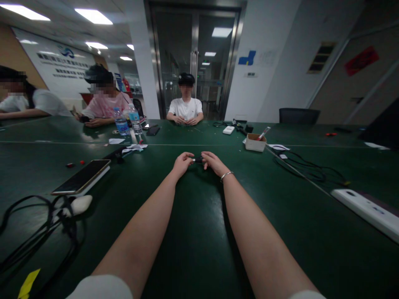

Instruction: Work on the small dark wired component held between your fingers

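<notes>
Both my arms reach forward over the dark green table (193, 216). Between my hands is a small dark object with a shiny silver end (197, 160), too small to name for certain. My left hand (183, 163) pinches its silver end between thumb and fingers. On the other side, my right hand (212, 162) has its curled fingers around the black end; a silver bracelet (226, 176) circles that wrist. The object is held level, close to the tabletop.
At left are a phone on a white box (82, 178), black cables (67, 224) and a white mouse-like item (81, 204). Water bottles (121, 122), a small box (255, 143) and a power strip (368, 209) also lie around. Several people sit across the table.
</notes>
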Available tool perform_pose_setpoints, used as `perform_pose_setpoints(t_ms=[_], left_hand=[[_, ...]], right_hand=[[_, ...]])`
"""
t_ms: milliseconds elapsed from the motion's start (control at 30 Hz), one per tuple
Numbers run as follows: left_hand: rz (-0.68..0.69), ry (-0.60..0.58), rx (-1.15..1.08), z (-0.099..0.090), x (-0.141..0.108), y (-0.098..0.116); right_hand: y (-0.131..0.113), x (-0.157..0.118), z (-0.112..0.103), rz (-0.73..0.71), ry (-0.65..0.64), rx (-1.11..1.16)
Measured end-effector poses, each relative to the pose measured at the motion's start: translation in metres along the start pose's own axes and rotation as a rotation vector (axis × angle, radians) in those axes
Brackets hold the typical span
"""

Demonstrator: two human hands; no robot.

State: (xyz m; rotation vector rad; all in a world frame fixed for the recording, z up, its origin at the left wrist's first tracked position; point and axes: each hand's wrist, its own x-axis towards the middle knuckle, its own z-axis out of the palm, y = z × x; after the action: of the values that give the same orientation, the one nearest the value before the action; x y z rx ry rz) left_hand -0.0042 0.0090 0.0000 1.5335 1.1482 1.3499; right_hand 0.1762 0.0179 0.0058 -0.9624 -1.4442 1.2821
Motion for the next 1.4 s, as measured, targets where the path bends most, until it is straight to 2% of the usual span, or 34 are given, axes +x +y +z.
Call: perform_pose_setpoints(t_ms=[133,267,400,533,800,1000,1167,1400], left_hand=[[-0.004,0.004,-0.006,0.000,0.000,0.002],[0.000,0.003,-0.001,0.000,-0.002,0.005],[-0.004,0.004,0.006,0.000,-0.003,0.006],[-0.011,0.005,0.000,0.000,-0.001,0.002],[-0.017,0.008,-0.018,0.000,0.003,-0.003],[-0.023,0.023,-0.010,0.000,0.001,0.000],[-0.024,0.028,-0.034,0.000,0.001,0.001],[-0.036,0.032,-0.021,0.000,-0.003,0.008]], right_hand=[[-0.001,-0.001,0.001,-0.043,-0.094,-0.038],[-0.004,-0.003,0.003,-0.033,-0.065,-0.050],[-0.004,-0.002,0.003,-0.036,-0.102,-0.067],[-0.002,-0.001,0.002,-0.025,-0.073,-0.055],[-0.004,-0.004,0.003,-0.043,-0.116,-0.094],[-0.001,-0.001,0.002,-0.052,-0.075,-0.063],[-0.002,-0.002,0.001,-0.047,-0.113,-0.068],[-0.004,-0.005,0.002,-0.036,-0.064,-0.053]])
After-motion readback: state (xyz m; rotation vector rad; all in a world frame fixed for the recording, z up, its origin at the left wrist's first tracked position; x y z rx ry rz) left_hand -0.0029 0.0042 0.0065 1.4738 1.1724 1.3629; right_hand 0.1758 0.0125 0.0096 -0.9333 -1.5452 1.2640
